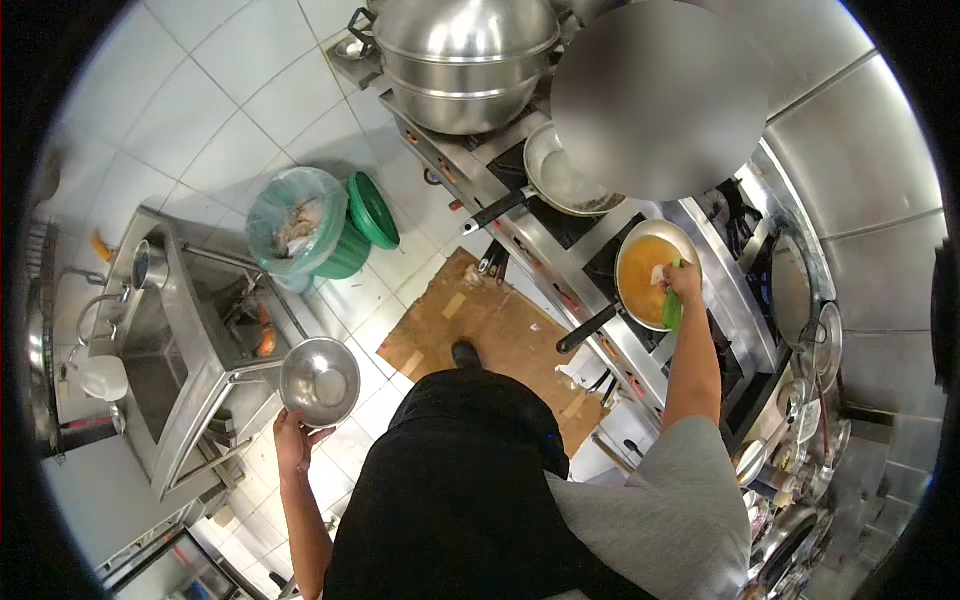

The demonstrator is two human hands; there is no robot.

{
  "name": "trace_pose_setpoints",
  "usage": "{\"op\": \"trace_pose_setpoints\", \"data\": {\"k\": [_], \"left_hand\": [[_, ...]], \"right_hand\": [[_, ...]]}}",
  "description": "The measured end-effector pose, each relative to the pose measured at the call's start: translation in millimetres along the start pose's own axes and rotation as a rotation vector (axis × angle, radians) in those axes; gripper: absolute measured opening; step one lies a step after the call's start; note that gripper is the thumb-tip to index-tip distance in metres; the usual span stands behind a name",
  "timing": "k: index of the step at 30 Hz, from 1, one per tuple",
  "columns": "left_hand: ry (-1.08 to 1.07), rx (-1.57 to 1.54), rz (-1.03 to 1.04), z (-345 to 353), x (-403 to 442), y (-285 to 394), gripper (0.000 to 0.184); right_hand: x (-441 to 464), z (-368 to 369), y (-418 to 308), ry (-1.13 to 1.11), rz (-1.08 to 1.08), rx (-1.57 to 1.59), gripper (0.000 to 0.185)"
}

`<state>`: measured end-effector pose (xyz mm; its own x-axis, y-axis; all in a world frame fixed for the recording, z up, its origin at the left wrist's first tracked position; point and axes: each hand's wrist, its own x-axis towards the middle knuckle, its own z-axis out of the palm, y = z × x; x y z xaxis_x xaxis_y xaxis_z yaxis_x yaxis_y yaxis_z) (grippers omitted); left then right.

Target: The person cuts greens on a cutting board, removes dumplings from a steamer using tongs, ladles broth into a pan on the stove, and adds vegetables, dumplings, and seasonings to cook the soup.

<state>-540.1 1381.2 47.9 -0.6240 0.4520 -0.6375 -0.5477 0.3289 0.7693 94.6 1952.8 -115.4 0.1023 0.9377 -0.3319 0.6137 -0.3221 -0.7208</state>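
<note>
Low on the left, my left hand (292, 440) grips the rim of a steel bowl (320, 383), whose inside looks bare. On the right, my right hand (684, 280) is closed round green leaves (673, 308) over a frying pan (690, 237). Orange liquid (640, 268) fills the pan, and a pale piece shows beside my fingers. The pan sits on the stove with its black handle (588, 330) pointing down and left.
A second pan (560, 170) and a large steel steamer pot (460, 75) stand on the stove. At left are a lined green bin (345, 250) and a steel sink (155, 375). Cardboard (430, 330) lies on the floor. Dishes and ladles line the right side.
</note>
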Motion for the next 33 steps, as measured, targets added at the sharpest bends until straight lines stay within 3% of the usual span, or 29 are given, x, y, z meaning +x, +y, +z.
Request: {"op": "trace_pose_setpoints", "data": {"k": [2,8,17,20,23,33], "left_hand": [[0.004,0.006,-0.021,0,3,-2,0.034],[0.025,-0.019,-0.019,13,13,1,0.034],[-0.025,0.036,-0.012,18,29,6,0.034],[-0.026,0.045,-0.019,20,31,5,0.034],[-0.026,0.042,-0.024,18,34,-1,0.035],[-0.068,0.034,-0.029,31,34,0,0.031]], "right_hand": [[13,-3,21,-0.010,-0.071,-0.157,0.037],[-15,-7,-17,-0.022,-0.040,-0.336,0.038],[-1,-12,-13,-0.127,0.118,-0.086,0.025],[-16,-11,-24,-0.151,0.134,0.145,0.016],[-19,-9,-30,-0.143,0.155,0.131,0.012],[-24,-8,-25,-0.256,0.202,0.561,0.018]]}}
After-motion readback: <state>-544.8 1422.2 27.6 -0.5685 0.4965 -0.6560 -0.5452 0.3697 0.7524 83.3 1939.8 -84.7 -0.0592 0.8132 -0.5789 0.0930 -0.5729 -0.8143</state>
